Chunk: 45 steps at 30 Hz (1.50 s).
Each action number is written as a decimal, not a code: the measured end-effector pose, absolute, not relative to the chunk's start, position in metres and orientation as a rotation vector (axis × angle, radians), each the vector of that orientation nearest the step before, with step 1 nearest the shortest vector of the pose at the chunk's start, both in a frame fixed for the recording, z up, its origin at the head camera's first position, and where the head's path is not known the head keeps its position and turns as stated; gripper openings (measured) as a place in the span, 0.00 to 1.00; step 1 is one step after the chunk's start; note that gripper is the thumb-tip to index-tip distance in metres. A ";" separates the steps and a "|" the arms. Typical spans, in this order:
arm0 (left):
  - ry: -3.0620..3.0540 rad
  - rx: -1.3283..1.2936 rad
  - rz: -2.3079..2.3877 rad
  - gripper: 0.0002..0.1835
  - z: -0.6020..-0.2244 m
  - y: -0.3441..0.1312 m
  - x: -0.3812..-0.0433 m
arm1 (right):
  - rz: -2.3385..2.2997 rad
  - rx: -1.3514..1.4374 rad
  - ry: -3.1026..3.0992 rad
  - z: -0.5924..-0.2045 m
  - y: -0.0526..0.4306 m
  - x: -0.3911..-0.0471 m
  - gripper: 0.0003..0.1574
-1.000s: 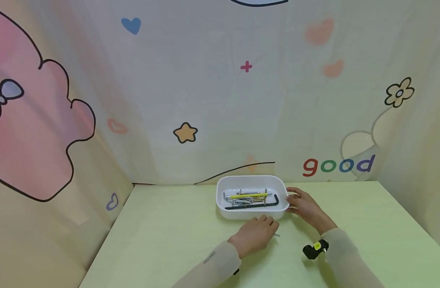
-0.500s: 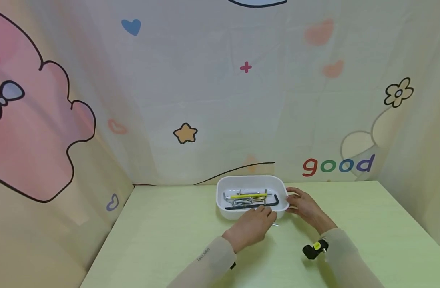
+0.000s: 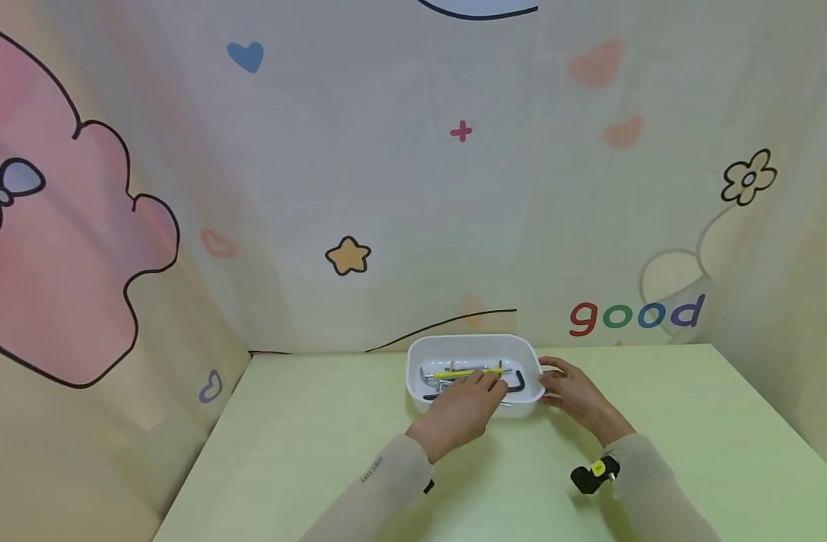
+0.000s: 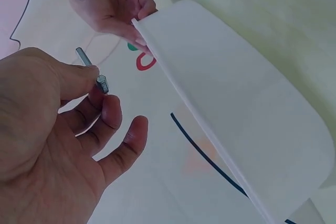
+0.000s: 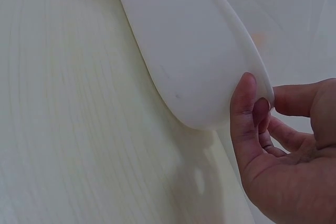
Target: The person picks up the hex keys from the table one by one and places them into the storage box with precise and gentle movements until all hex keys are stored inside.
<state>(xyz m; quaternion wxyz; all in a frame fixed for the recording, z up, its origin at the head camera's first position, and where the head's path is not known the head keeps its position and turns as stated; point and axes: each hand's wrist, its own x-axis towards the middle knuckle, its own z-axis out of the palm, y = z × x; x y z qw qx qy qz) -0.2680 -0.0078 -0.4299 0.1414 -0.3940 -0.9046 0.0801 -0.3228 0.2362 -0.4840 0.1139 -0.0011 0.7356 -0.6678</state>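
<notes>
Between thumb and fingertips my left hand point(image 3: 459, 412) pinches a small silver hex key point(image 4: 102, 82), its six-sided end showing in the left wrist view. That hand is over the near edge of a white plastic box point(image 3: 467, 346). Several hex keys lie inside: a yellow one point(image 3: 454, 373), a black L-shaped one point(image 3: 519, 382) and silver ones partly hidden by my left hand. My right hand point(image 3: 579, 393) holds the right end of the box, fingers and thumb at its rim, as the right wrist view shows.
The box stands near the back of a pale green table point(image 3: 305, 452). A printed curtain point(image 3: 386, 188) hangs behind it and at both sides. A black device with a yellow label point(image 3: 592, 475) is by the right sleeve.
My left hand has moved forward and a little left with the hex key, from in front of the box to over its near rim. The right hand keeps its hold on the box.
</notes>
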 end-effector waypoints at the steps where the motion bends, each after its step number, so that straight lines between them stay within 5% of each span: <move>1: -2.608 -1.134 0.229 0.15 -0.429 -0.009 -0.268 | -1.958 -0.003 2.156 -0.485 0.237 -0.322 0.32; 45: -2.855 -0.936 0.218 0.16 -0.426 -0.031 -0.340 | -1.972 0.006 2.125 -0.487 0.241 -0.324 0.32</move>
